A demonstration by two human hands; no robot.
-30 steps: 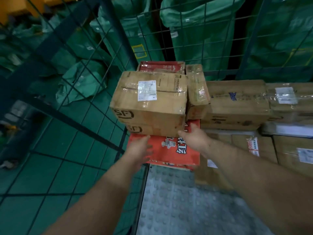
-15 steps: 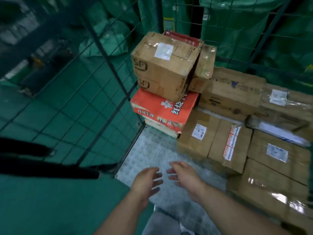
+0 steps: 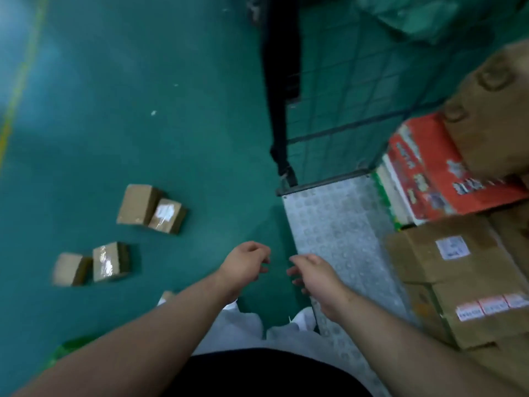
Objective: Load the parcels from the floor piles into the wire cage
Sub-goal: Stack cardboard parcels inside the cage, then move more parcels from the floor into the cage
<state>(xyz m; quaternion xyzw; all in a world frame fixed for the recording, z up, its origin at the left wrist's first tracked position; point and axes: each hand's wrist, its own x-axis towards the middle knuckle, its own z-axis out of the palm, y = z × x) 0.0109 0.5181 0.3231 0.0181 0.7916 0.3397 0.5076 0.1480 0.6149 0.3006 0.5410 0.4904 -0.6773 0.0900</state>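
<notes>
My left hand [image 3: 245, 264] and my right hand [image 3: 314, 271] hang empty in front of me, fingers loosely curled and apart, above the green floor beside the cage's front corner. Several small brown parcels lie on the floor at the left: one pair [image 3: 151, 209] farther out, another pair [image 3: 93, 263] nearer. The wire cage [image 3: 347, 130] stands at the right with a studded metal floor [image 3: 335, 224]. Inside it are stacked cardboard boxes [image 3: 446, 262], a red printed box [image 3: 429, 170] and a large brown box [image 3: 492, 110] on top.
The cage's dark corner post [image 3: 282, 90] rises just ahead of my hands. Green sacks [image 3: 412, 15] lie behind the mesh. A yellow line [image 3: 17, 81] runs along the green floor at the far left. Something green [image 3: 68, 346] shows by my left forearm.
My hands let go of the SF box on the stack and drew back out of the cage. My view swung left and down, bringing the floor parcels into sight.
</notes>
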